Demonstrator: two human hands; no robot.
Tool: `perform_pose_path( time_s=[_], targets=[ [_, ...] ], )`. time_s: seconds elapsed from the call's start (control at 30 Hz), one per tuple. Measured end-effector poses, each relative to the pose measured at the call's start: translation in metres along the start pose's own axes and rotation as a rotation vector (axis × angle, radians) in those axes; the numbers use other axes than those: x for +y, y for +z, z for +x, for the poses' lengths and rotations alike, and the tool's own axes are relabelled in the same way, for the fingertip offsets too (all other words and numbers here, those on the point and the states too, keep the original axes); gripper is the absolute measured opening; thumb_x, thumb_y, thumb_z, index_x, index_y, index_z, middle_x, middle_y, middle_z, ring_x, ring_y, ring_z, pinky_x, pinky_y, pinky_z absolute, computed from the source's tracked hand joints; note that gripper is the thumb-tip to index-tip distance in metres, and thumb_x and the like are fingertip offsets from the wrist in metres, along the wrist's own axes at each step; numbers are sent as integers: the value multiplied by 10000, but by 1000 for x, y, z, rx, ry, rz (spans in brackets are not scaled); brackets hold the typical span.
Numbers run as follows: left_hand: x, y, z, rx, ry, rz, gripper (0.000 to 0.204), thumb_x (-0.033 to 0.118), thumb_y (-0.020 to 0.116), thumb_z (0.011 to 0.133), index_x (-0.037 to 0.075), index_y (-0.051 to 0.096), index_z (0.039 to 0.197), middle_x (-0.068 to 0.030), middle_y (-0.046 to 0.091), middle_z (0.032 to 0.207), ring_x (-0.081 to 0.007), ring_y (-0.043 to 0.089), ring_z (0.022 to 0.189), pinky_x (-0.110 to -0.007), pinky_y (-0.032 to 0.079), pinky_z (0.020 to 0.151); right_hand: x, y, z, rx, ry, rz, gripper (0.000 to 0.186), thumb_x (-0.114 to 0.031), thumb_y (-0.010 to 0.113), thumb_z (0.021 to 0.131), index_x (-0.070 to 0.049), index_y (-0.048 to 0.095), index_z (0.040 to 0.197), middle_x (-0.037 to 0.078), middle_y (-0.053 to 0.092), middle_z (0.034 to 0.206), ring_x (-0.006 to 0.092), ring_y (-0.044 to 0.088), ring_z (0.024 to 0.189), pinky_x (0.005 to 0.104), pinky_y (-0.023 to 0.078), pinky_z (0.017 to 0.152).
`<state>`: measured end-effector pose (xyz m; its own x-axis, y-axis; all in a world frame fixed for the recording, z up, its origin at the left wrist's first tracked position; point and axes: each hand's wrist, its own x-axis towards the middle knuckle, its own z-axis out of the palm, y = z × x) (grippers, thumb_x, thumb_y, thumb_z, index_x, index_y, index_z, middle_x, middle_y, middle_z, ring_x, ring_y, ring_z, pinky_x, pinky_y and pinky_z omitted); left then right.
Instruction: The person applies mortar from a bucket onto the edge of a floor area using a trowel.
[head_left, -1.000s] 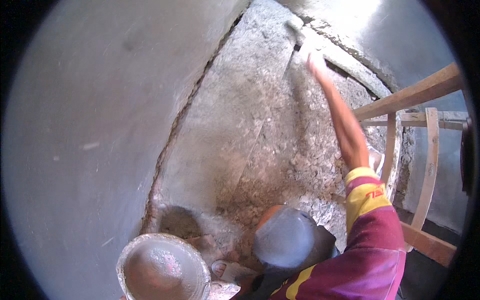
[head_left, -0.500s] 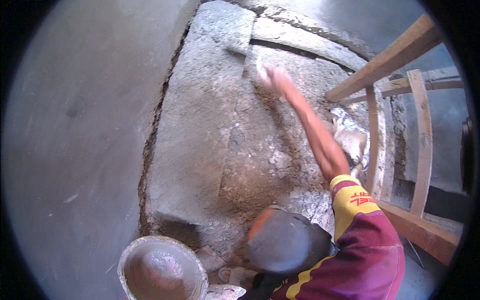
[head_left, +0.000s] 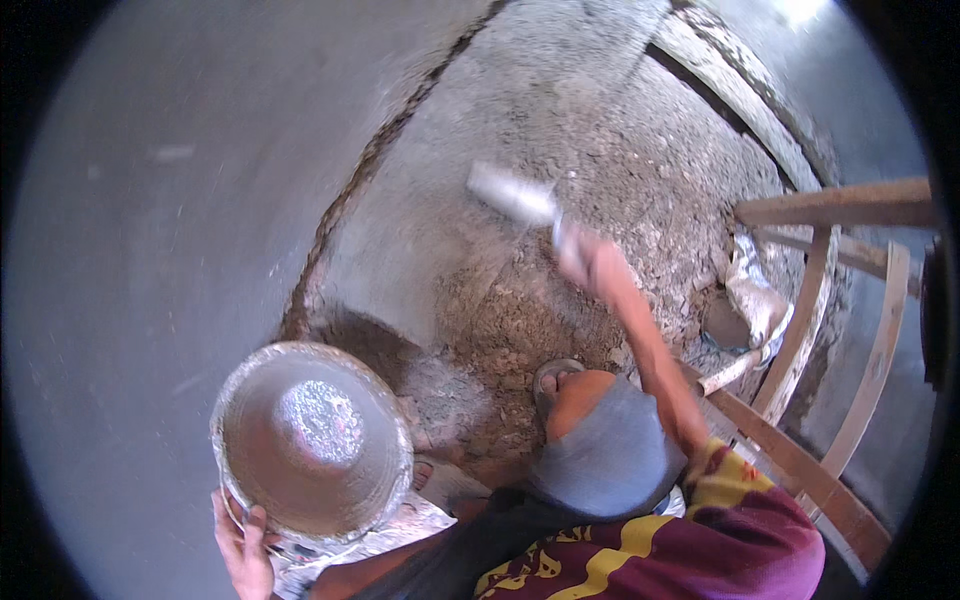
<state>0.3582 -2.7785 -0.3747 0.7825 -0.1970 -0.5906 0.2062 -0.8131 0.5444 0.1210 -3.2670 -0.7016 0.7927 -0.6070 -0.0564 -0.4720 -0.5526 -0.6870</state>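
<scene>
The right hand (head_left: 592, 262) is closed around a trowel (head_left: 512, 193), its flat blade blurred over rough, crumbly ground (head_left: 620, 150) mid-scene. Near left, the left hand (head_left: 243, 550) grips a round, grey-smeared basin (head_left: 310, 347).

Inside, the bowl (head_left: 250, 425) shines wet from where I stand, its rim crusted and rough. The blurred trowel (head_left: 513, 195) looks like metal. The wall (head_left: 150, 260) is smooth, the ground (head_left: 640, 150) gritty and matt, the frame (head_left: 840, 205) wood, the shirt (head_left: 705, 555) cloth.
</scene>
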Motion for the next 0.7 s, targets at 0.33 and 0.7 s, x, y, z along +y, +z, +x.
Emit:
perform_pose_path(
  time_s=[0.33, 0.7],
  targets=[
    [-92, 32, 4, 369, -174, -155, 845, 296, 687, 976, -42, 239, 1607, -195, 414, 1590, -149, 599, 963, -262, 521, 677, -72, 71, -13, -198, 121, 86, 411, -183, 675, 945, -148, 624, 1350, 203, 741, 973, 356, 747, 795, 465, 601, 692],
    [-124, 63, 6, 394, -159, -311, 881, 329, 693, 959, -68, 237, 1600, -218, 440, 1555, -159, 606, 1030, -272, 503, 730, -153, 89, 6, -355, -33, -148, 420, -357, 610, 1029, -70, 576, 1333, 161, 708, 761, 242, 671, 545, 394, 589, 512]
  ],
)
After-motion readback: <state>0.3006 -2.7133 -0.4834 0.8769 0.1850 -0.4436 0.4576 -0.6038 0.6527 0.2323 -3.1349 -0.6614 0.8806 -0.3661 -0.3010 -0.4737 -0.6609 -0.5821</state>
